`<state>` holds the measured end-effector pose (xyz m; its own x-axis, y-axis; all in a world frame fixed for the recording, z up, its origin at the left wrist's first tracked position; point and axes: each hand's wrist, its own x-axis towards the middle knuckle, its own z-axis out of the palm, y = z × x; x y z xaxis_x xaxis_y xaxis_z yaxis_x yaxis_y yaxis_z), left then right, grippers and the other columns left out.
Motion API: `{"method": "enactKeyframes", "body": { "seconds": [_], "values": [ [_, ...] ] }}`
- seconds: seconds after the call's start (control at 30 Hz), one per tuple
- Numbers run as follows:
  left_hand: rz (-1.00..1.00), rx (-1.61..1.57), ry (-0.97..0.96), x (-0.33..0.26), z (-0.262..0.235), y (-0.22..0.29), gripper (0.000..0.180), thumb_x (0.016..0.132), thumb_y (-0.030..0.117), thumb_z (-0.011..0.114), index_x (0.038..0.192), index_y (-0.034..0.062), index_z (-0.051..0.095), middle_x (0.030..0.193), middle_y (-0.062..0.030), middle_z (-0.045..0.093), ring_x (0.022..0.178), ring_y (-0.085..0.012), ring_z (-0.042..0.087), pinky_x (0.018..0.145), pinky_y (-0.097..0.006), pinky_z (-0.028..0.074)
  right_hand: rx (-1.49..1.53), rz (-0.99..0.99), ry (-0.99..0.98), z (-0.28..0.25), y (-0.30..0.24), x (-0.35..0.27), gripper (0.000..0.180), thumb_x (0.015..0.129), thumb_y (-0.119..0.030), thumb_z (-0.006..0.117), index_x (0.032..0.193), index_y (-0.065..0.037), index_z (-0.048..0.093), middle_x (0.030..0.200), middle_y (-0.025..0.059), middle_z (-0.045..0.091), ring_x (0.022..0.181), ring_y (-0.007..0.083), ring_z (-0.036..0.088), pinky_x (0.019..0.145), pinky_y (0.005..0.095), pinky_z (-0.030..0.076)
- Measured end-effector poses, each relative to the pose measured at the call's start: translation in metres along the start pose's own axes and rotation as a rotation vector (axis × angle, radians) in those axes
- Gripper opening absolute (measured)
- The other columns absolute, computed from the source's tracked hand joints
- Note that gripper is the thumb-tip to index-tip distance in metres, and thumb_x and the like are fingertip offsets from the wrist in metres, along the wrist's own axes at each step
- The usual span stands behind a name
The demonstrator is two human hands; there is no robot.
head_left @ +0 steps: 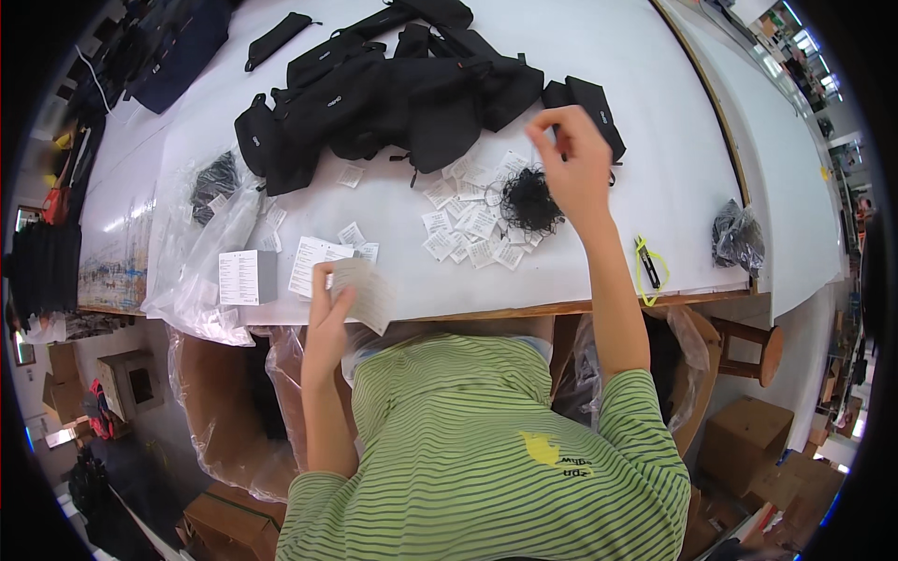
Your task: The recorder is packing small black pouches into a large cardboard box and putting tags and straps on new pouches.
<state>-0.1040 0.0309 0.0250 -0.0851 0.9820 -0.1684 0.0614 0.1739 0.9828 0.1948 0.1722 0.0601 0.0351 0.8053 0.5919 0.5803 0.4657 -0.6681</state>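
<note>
My left hand (327, 323) is closed on a printed paper tag (368, 295), held at the table's near edge and slightly blurred. My right hand (575, 164) is raised above a tangle of thin black cords (529, 206), its thumb and fingers pinched together. Whatever is in that pinch, if anything, is too small to make out. Small white printed labels (479, 222) lie scattered beside the cords. Close to my left hand are more printed tags (313, 262) and a squared stack of them (245, 278).
Black zippered pouches (346, 103) are heaped across the back of the white table (683, 215). Clear plastic bags (210, 262) lie at the left; a small bag of black material (737, 234) sits at the right. Black thread snips (648, 266) with a yellow-green cord rest near the front edge.
</note>
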Motion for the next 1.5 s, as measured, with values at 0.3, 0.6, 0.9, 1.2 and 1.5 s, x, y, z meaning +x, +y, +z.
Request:
{"method": "enactKeyframes", "body": {
  "seconds": [0.3,0.6,0.9,1.2,1.5],
  "values": [
    [0.112,0.092,-0.167,-0.003,0.06,0.014,0.058,0.08,0.01,0.07,0.127,0.0067,0.037,0.109,-0.0106,0.053,0.099,-0.0189,0.052,0.087,-0.032,0.042,1.077,0.619,-0.231,-0.011,-0.037,-0.031,0.005,0.091,-0.008,0.058,0.091,-0.004,0.057,0.075,-0.0036,0.054,0.06,0.0034,0.045,0.055,0.0184,0.034],
    [0.247,0.011,-0.004,-0.01,0.071,0.015,0.021,0.08,0.002,0.068,0.1,-0.0005,0.063,0.097,-0.0075,0.057,0.086,-0.0151,0.056,0.074,-0.026,0.045,0.489,0.425,-0.36,0.017,-0.079,-0.11,0.01,0.076,-0.006,0.07,0.082,-0.006,0.062,0.06,-0.0042,0.04,0.053,0.0052,0.034,0.049,0.024,0.028],
    [0.314,0.145,0.082,-0.016,0.075,0.014,0.016,0.078,0.0,0.07,0.093,-0.0002,0.065,0.075,-0.0034,0.059,0.066,-0.0128,0.054,0.063,-0.023,0.043,0.26,0.194,-0.236,0.027,-0.08,-0.12,0.012,0.075,-0.003,0.07,0.084,-0.006,0.063,0.06,-0.001,0.04,0.051,0.0081,0.036,0.047,0.0245,0.029],
    [0.113,-0.321,-0.282,-0.009,0.054,0.008,0.013,0.092,0.012,0.059,0.092,-0.0002,0.063,0.081,-0.0036,0.058,0.075,-0.0096,0.052,0.069,-0.023,0.042,0.472,0.417,-0.499,0.005,-0.081,-0.119,0.007,0.082,-0.002,0.067,0.088,-0.003,0.063,0.065,0.0018,0.047,0.056,0.0076,0.042,0.049,0.0219,0.034],
    [0.013,-0.037,-0.404,-0.007,0.057,0.001,0.013,0.094,0.014,0.055,0.092,0.0013,0.054,0.081,-0.001,0.055,0.078,-0.0103,0.05,0.075,-0.025,0.041,0.564,0.423,-0.639,0.009,-0.065,-0.125,0.011,0.085,-0.008,0.066,0.086,0.0,0.059,0.068,0.0014,0.056,0.058,0.0059,0.048,0.054,0.0209,0.039]
  ]
}}
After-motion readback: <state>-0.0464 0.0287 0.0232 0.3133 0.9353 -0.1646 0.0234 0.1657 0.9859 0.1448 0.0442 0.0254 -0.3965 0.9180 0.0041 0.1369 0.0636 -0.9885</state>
